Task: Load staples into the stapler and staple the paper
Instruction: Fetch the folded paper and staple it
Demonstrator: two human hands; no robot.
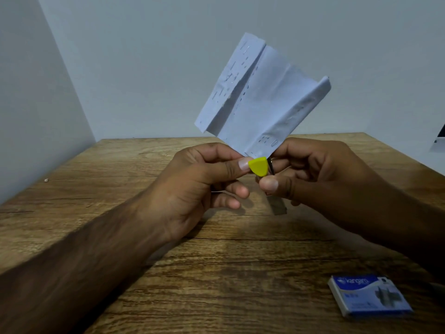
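A creased, folded white paper (265,92) with several staples in it stands up above the table. My left hand (204,179) pinches its lower corner between thumb and forefinger. The thumb tip touches the yellow end of a small stapler (258,167), which sits at the paper's bottom edge. My right hand (320,174) grips the stapler, with the thumb under it and the fingers curled over its metal body. Most of the stapler is hidden by the fingers. A grey metal piece (279,208) shows below the right thumb; I cannot tell if it belongs to the stapler.
A blue and white staple box (370,298) lies closed on the wooden table (216,285) at the near right. Pale walls close the left and the back. A small speck (45,180) lies near the table's left edge.
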